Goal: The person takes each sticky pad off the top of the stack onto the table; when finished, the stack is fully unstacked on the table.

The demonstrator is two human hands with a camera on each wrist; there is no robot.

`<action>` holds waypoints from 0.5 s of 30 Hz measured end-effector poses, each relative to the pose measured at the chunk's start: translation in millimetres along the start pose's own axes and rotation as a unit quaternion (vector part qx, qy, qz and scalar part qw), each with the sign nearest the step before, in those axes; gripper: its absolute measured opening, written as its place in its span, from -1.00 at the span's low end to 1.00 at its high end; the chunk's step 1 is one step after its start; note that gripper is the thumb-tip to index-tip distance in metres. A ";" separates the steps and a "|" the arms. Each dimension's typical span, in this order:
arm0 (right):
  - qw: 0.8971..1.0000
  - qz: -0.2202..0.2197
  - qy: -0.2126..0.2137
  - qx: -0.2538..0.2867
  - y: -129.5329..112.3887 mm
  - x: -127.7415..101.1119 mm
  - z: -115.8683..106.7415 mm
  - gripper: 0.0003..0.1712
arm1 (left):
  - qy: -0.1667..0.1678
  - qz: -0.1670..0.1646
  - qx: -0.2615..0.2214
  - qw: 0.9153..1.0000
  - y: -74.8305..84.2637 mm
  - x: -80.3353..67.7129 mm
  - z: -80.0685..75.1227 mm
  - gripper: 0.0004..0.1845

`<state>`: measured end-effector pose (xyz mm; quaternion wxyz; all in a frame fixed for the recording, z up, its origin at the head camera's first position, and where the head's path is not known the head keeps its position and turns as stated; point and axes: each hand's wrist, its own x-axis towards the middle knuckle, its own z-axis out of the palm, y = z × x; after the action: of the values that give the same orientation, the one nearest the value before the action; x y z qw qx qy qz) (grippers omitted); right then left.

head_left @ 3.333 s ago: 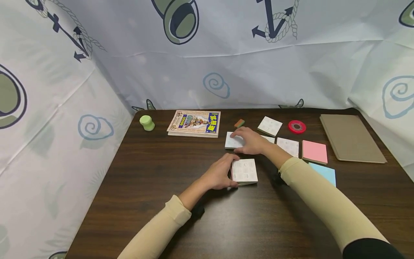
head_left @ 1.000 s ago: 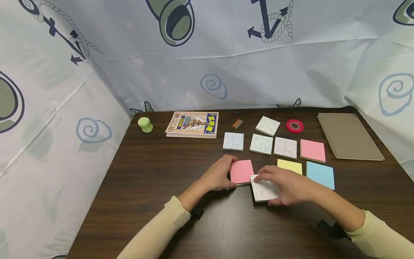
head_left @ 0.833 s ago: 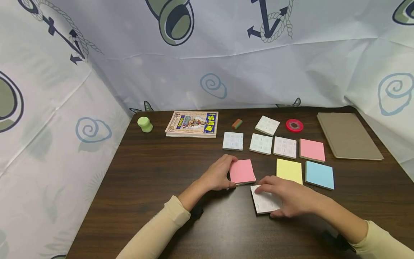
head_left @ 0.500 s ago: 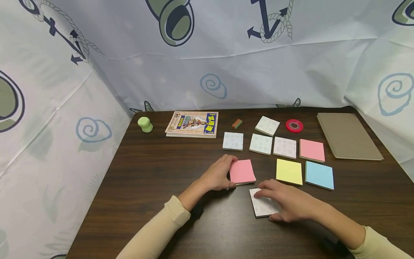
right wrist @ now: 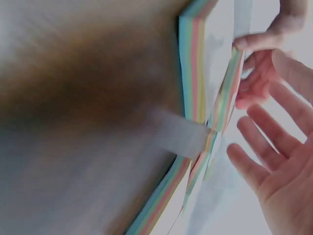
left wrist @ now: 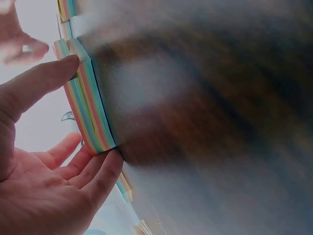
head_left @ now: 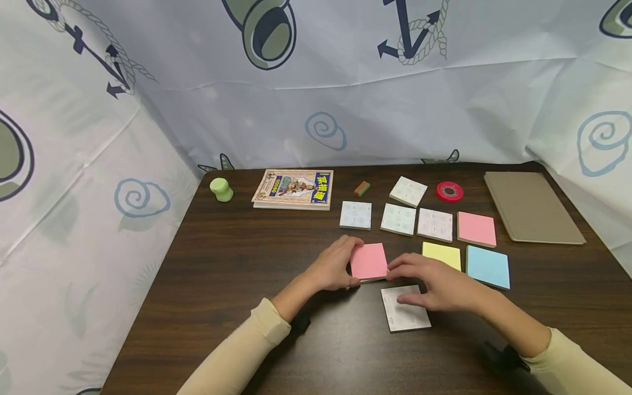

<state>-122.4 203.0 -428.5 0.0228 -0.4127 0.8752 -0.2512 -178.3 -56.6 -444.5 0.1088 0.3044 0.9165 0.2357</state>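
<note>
A sticky-note pad with a pink top sheet (head_left: 368, 261) lies mid-table; in the left wrist view its edge (left wrist: 90, 98) shows several coloured layers. My left hand (head_left: 353, 263) holds the pad's left side, thumb (left wrist: 54, 73) on one corner and fingers (left wrist: 105, 169) on the other. A white printed sheet (head_left: 407, 318) lies flat just in front of the pad. My right hand (head_left: 397, 285) hovers over that sheet, fingers (right wrist: 274, 161) spread and straight, index tip near the pad's right front corner.
On the dark wood table (head_left: 222, 274), behind the pad, lies a row of white sheets (head_left: 398, 219) and a pink pad (head_left: 476, 229). Yellow (head_left: 441, 254) and blue (head_left: 487, 266) pads lie right. Farther back: comic book (head_left: 294, 188), green cylinder (head_left: 220, 189), red tape roll (head_left: 450, 191), brown notebook (head_left: 530, 207).
My right hand carried the white sheet off the pad, laid it on the table in front, then let go and moved back up toward the pink pad. The left hand stayed put.
</note>
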 end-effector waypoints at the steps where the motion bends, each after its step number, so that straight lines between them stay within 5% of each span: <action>1: 1.000 -0.004 0.016 0.004 1.7 5.0 -1.2 -0.53 | -0.001 -0.001 0.001 1.000 0.2 -0.1 -0.4 -0.17; 6: 1.000 0.011 0.027 0.003 5.7 30.0 -3.8 -0.49 | 0.001 0.000 0.001 1.000 0.0 -0.1 -1.5 -0.15; 15: 0.999 0.003 -0.034 0.010 10.2 62.9 5.7 -0.40 | 0.005 0.008 0.001 1.000 -2.2 -0.3 -1.3 -0.14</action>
<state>-169.7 159.9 -427.7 0.0577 -0.4183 0.8725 -0.2459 -179.6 -58.8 -444.4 0.1024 0.3105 0.9149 0.2367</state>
